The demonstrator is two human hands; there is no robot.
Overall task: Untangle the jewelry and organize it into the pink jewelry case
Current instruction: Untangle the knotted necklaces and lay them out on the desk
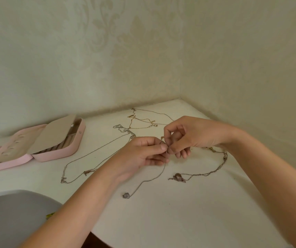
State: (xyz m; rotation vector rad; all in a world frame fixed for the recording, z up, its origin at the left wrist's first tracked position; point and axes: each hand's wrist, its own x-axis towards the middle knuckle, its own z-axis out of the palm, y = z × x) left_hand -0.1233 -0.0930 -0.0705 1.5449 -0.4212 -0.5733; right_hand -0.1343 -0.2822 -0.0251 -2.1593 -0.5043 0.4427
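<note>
Case (57, 154), pink and soft-edged with beige padded lining, open flat at left of table (161, 221), long axis slanting back-right; fine silver chain (154, 179) pinched by left hand (140, 154) and right hand (193, 135) mid-table, trailing near-left to small round pendant (126, 195); thin gold chains (140, 120) behind.
</note>
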